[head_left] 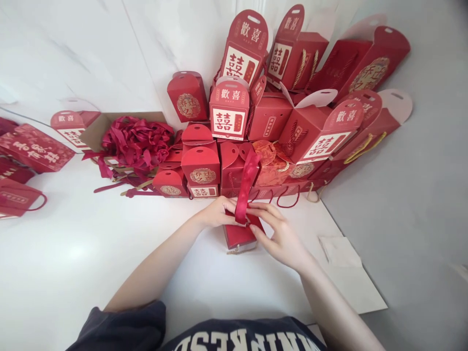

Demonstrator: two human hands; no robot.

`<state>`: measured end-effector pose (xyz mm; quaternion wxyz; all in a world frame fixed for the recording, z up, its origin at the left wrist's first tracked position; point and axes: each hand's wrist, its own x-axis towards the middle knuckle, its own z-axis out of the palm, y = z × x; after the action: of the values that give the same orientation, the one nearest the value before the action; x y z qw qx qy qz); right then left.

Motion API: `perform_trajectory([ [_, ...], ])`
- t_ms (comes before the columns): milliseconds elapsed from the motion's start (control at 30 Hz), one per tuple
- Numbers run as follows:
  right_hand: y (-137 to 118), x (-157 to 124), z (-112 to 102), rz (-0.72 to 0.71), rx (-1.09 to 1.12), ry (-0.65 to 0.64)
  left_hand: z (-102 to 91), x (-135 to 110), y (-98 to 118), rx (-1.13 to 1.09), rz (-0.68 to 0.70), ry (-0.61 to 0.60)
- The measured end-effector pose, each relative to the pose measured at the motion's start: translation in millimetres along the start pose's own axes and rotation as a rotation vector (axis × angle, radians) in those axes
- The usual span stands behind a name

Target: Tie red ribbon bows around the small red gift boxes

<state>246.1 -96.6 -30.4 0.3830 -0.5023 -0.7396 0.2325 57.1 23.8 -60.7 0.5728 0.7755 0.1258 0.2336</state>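
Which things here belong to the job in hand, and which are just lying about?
In the job:
red box between left hand and right hand
red ribbon atop it
probably the ribbon pile

Apparently lying about:
white sheet, right
handled package, far left
untouched stacked boxes

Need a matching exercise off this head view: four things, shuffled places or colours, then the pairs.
Things
1. Ribbon pile
2. Ribbon strip
3. Sleeve
4. Table

Places or colours
A. White
B. Rising between left hand and right hand
C. In the brown carton
D. Dark blue

Pairs: 1-C, 2-B, 3-D, 4-A
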Motion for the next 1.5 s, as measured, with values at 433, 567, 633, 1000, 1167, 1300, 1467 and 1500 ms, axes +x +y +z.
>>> perform_trajectory([
  [433,27,10,17,0.489,0.498,0.383,0.6,3,-3,0.045,0.07,-0.013],
  [567,45,-1,3,0.603,0.82,0.511,1.2,2,-4,0.024,0.059,0.013],
  [633,47,-7,1,0.624,0.898,0.502,1.7,2,-3,0.02,0.048,0.022],
  [1000,21,1,43,0.358,0.526,0.228,0.4,4,0,0.065,0.077,-0.019],
  [1167,27,9,50,0.607,0.913,0.43,0.8,4,1,0.04,0.068,-0.018],
  [1300,47,-3,38,0.793,1.16,0.656,2.1,2,-1,-0.007,0.044,0.014],
  [1467,58,-33,15,0.819,1.184,0.812,2.9,1,-1,-0.018,0.012,0.034],
  [1500,55,-39,11,0.801,1.18,0.846,2.4,1,0,-0.011,0.009,0.026],
])
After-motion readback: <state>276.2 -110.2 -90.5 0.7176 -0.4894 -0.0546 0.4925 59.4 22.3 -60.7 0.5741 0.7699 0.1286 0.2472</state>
